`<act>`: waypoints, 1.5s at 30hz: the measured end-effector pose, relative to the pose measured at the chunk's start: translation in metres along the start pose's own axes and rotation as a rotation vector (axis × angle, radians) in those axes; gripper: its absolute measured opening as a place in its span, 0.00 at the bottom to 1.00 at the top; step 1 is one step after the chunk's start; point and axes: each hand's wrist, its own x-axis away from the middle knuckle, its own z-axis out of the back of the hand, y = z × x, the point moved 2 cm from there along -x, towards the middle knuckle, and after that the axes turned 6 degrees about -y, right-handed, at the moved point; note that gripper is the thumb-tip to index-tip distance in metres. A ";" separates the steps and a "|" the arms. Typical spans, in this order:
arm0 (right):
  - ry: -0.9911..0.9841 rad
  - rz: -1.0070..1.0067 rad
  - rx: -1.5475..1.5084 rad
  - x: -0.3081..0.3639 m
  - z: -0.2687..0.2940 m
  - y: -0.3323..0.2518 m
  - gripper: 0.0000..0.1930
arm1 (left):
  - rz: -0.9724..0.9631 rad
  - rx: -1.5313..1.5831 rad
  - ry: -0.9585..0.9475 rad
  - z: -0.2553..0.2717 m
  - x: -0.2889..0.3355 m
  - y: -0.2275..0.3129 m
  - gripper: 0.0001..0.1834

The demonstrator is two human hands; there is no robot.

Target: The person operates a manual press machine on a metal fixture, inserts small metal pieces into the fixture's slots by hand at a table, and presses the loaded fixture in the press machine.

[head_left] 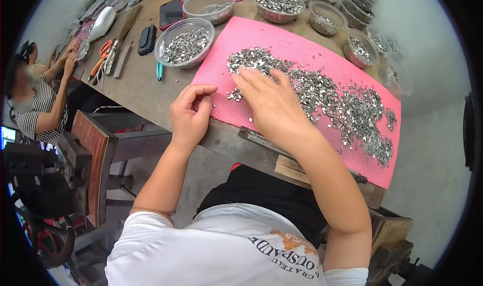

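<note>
Head: metal heap (pixel 322 92), lengthwise down-right

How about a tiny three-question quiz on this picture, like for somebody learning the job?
1. Choose: the left hand is (a) loosely curled or (b) stretched out flat.
2. True or false: the small metal pieces by the right hand are all inside bowls.
3. Fill in: the mat under those pieces is coloured ____.

Key:
1. a.
2. False; they lie loose on the mat.
3. Pink.
</note>
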 end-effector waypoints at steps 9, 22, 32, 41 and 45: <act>-0.158 0.035 0.168 0.026 -0.013 -0.015 0.27 | -0.090 -0.142 -0.073 -0.002 0.000 0.014 0.10; -0.225 -0.062 0.089 0.071 0.020 -0.032 0.24 | -0.144 -0.172 -0.141 -0.007 0.000 0.017 0.14; 0.072 -0.088 0.047 0.060 0.026 -0.015 0.13 | -0.232 -0.335 -0.220 -0.016 -0.002 0.030 0.13; 0.107 0.027 0.068 0.007 0.015 0.004 0.06 | -0.343 -0.490 -0.262 -0.016 -0.001 0.024 0.17; 0.047 0.072 0.139 -0.004 0.010 0.008 0.05 | -0.308 -0.482 -0.235 -0.014 -0.001 0.027 0.15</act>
